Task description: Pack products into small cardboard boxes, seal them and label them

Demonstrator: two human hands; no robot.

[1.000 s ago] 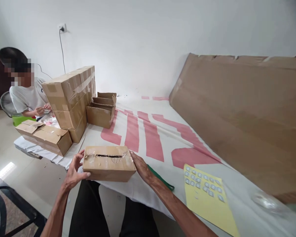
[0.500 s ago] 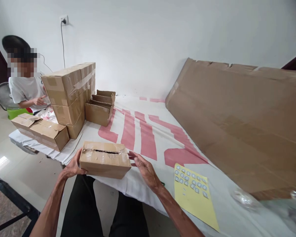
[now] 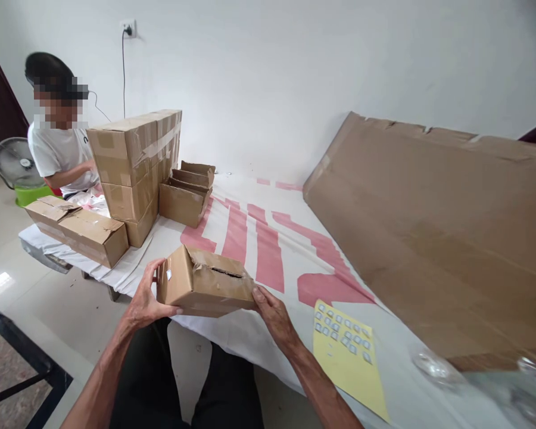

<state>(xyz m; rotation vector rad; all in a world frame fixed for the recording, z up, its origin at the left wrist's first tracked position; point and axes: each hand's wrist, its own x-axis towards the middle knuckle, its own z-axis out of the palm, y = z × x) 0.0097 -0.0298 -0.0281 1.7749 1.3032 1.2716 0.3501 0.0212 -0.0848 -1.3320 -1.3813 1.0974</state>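
Note:
A small brown cardboard box [image 3: 214,283] is tilted at the near edge of the table, between my two hands. Its taped top has a dark torn slit, and a small pale label [image 3: 168,274] shows on its left end. My left hand [image 3: 149,298] grips that end, thumb along the lower front edge. At the opposite end, the fingers of my right hand [image 3: 270,307] press against the corner. To the right of my right hand lies a yellow sheet [image 3: 351,369] bearing several small pale stickers.
Stacked taped boxes [image 3: 129,173] stand at the left, beside an open carton [image 3: 183,202] and a long box [image 3: 78,229]. A large cardboard sheet [image 3: 429,238] leans at the right. Another person [image 3: 65,155] sits beyond the stack, near a fan [image 3: 20,164].
The box has turned and tipped, so its left end with the label now shows. My right hand has closed in from beside the box onto its right corner.

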